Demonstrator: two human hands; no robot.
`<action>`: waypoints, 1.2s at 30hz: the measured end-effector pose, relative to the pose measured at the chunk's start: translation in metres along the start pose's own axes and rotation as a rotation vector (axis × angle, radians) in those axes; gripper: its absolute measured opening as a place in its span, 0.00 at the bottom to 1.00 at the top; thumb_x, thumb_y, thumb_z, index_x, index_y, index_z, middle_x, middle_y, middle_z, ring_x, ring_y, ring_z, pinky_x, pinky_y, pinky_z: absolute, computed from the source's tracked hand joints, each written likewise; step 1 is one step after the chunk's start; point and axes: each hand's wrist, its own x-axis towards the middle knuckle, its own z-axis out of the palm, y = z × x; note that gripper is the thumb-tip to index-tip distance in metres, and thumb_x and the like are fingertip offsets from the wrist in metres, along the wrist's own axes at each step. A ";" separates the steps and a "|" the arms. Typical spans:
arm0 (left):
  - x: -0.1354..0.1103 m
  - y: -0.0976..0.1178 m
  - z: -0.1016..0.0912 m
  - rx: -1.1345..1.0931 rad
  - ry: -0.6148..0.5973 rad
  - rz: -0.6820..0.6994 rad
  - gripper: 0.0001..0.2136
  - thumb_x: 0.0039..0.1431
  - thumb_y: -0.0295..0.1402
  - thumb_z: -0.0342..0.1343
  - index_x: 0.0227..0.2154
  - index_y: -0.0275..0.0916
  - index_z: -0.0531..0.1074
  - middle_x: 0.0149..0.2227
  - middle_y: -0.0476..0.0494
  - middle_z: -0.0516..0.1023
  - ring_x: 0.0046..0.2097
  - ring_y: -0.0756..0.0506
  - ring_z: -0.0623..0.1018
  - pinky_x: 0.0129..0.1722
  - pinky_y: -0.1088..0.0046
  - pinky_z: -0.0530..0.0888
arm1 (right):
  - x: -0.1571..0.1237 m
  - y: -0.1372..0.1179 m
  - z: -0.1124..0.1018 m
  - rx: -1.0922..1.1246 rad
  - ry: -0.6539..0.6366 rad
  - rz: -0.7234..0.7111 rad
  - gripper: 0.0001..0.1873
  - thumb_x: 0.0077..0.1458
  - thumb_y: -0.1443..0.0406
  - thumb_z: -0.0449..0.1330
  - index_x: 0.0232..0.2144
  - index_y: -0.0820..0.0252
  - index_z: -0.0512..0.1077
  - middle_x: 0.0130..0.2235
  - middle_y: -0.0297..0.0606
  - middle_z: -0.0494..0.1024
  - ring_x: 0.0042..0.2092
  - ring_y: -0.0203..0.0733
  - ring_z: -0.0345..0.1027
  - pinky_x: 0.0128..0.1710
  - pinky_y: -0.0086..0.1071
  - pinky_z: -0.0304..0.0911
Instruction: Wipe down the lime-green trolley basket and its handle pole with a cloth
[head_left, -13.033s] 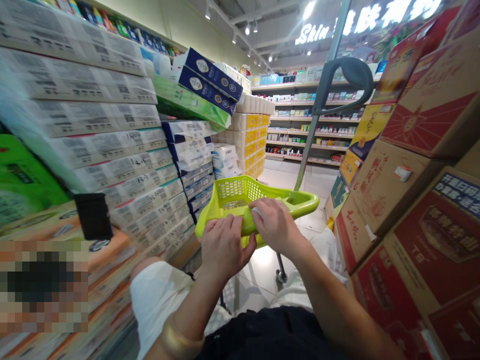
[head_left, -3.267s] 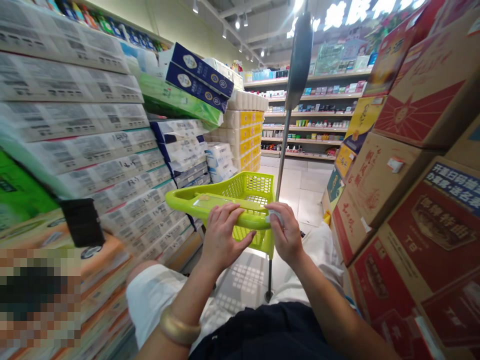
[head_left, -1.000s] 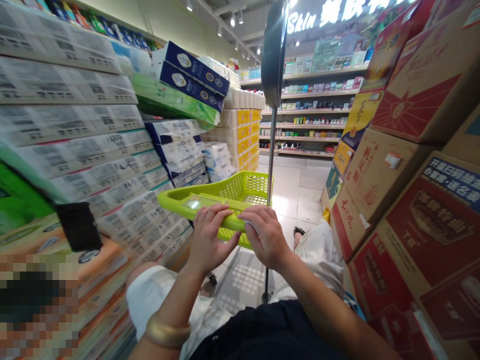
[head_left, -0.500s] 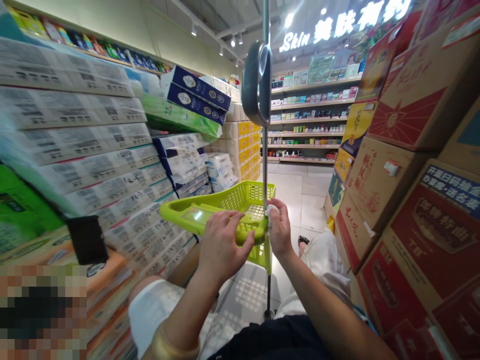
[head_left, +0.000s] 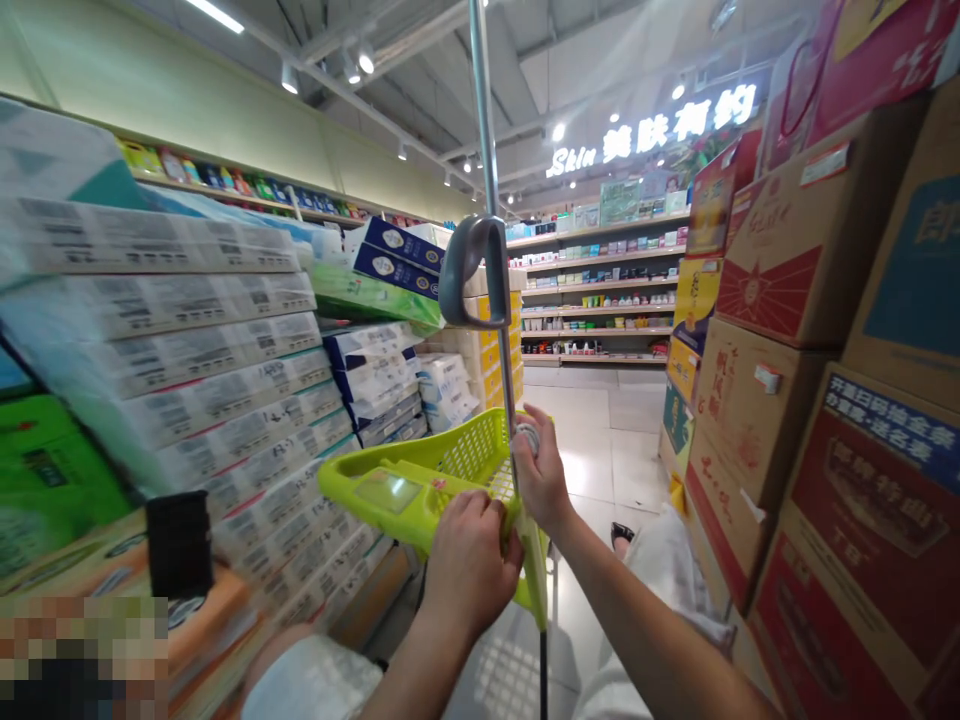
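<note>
A lime-green shopping trolley basket (head_left: 382, 505) is in front of me in the head view. At its near right corner, my left hand (head_left: 476, 560) is closed round the rim, with its fingertips partly hidden. A thin metal pole (head_left: 486, 110) rises beside that corner and carries a grey loop-shaped grip (head_left: 457, 285). Just above the rim, my right hand (head_left: 546, 480) is closed on a crumpled pale cloth (head_left: 528, 434) and presses it to the pole. Whether the cloth is fabric or tissue I cannot tell.
Packs of paper goods (head_left: 217, 330) are stacked on the left. Cardboard cartons (head_left: 780, 240) rise on the right. Stocked shelves (head_left: 600, 280) stand at the back beyond a tiled floor (head_left: 585, 430). A dark shoe (head_left: 621, 532) shows at lower right.
The view has tilted up. My left hand has gone from spread fingers to closed round the basket's corner. My right hand, with the cloth, has moved up the pole from the rim.
</note>
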 end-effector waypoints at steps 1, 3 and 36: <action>0.002 -0.001 -0.002 0.003 -0.019 -0.018 0.04 0.56 0.32 0.52 0.29 0.40 0.70 0.35 0.40 0.74 0.42 0.38 0.75 0.45 0.57 0.73 | 0.013 -0.009 0.004 0.003 -0.022 -0.038 0.22 0.63 0.58 0.49 0.57 0.57 0.56 0.51 0.43 0.72 0.46 0.39 0.69 0.48 0.35 0.65; 0.008 -0.002 -0.004 -0.010 -0.032 -0.061 0.05 0.56 0.33 0.52 0.30 0.40 0.71 0.34 0.39 0.75 0.42 0.37 0.76 0.44 0.56 0.73 | 0.029 -0.023 0.008 -0.001 -0.054 -0.101 0.22 0.63 0.58 0.50 0.57 0.56 0.56 0.50 0.43 0.72 0.45 0.38 0.69 0.47 0.35 0.65; 0.029 -0.036 -0.073 -0.535 0.414 -0.053 0.27 0.56 0.28 0.50 0.61 0.43 0.58 0.63 0.40 0.64 0.65 0.40 0.63 0.64 0.51 0.59 | 0.051 -0.059 0.044 0.705 -0.383 0.605 0.11 0.53 0.60 0.56 0.39 0.56 0.65 0.25 0.27 0.74 0.24 0.36 0.70 0.25 0.28 0.65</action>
